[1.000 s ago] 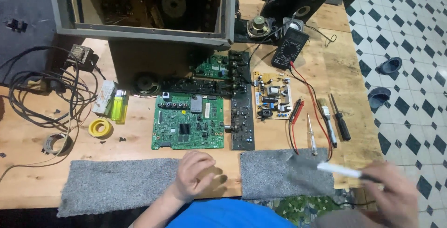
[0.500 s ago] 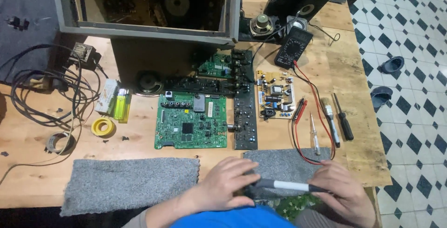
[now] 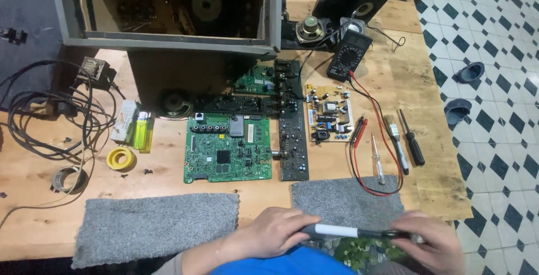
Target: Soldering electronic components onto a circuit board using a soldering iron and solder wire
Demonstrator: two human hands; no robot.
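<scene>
My left hand (image 3: 278, 231) and right hand (image 3: 429, 240) each gripping one end of a pen (image 3: 348, 232), fingers closed round it, above grey mat (image 3: 348, 199).

Bare hands (image 3: 281, 231), blue shirt (image 3: 281, 264)

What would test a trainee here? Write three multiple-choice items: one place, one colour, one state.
1. Where is the multimeter?
A) on a grey mat
B) on the bench, beyond the tan board
C) on the tiled floor

2. What colour is the largest circuit board?
A) blue
B) green
C) red

3. How is the pen-like tool held?
A) lying untouched
B) in one hand only
C) in both hands

Answers:
1 B: it sits on the wood behind the tan board.
2 B: its face is plainly green.
3 C: the left hand grips its white barrel and the right hand its dark end.
</scene>
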